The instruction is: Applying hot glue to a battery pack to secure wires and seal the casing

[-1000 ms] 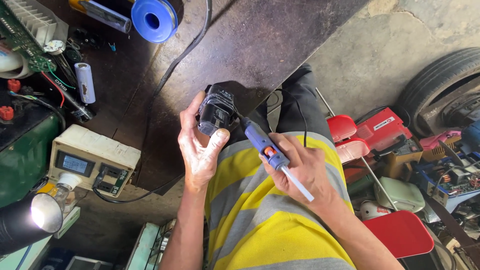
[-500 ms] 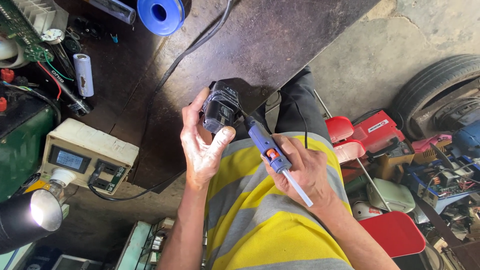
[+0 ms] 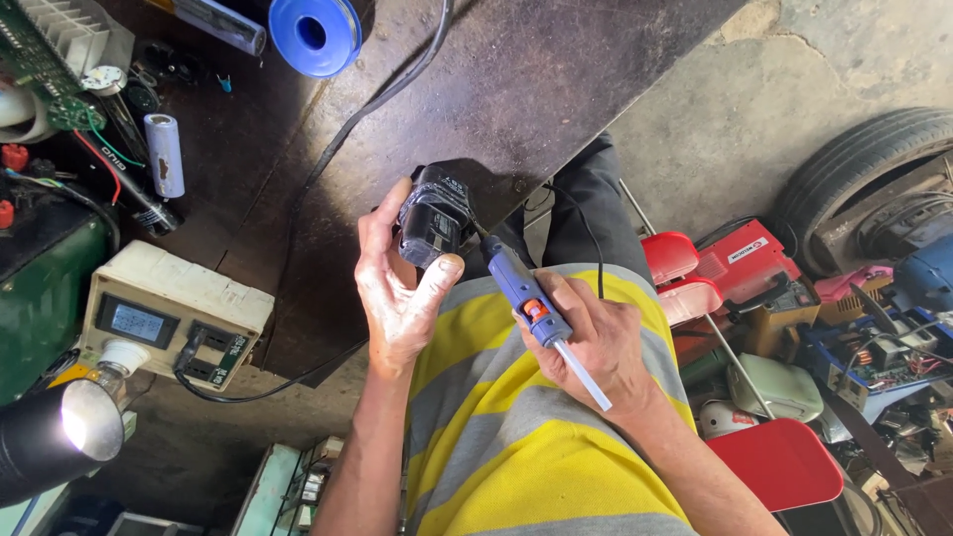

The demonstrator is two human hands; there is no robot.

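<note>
Compared with half a second ago and a second ago, almost nothing has shifted: my left hand (image 3: 402,288) keeps its grip wrapped round the black battery pack (image 3: 434,214), thumb pressed on its near face, fingers curled behind. My right hand (image 3: 596,342) remains closed on the blue glue gun (image 3: 524,296), its clear glue stick (image 3: 584,375) trailing back over my knuckles. The nozzle sits at the pack's lower right edge, touching or nearly so; I cannot tell which. The pack looks turned very slightly in my left grip. My reading: the work is at the point of gluing, held steady, not repositioning.

Where the pack is: in the air above my lap, just off the near edge of the dark bench (image 3: 556,89).

Around the grip: beyond it, a black cable (image 3: 387,94) crosses the bench toward a blue spool (image 3: 316,35). Left of my left grip, a cream meter box (image 3: 174,313), a lit lamp (image 3: 55,437) and a grey cylindrical cell (image 3: 164,154). Right of my right grip, red tool cases (image 3: 735,263) and a tyre (image 3: 874,169).

In the way: nothing between nozzle and pack; the gun's black cord (image 3: 588,238) runs close over my knee.
</note>
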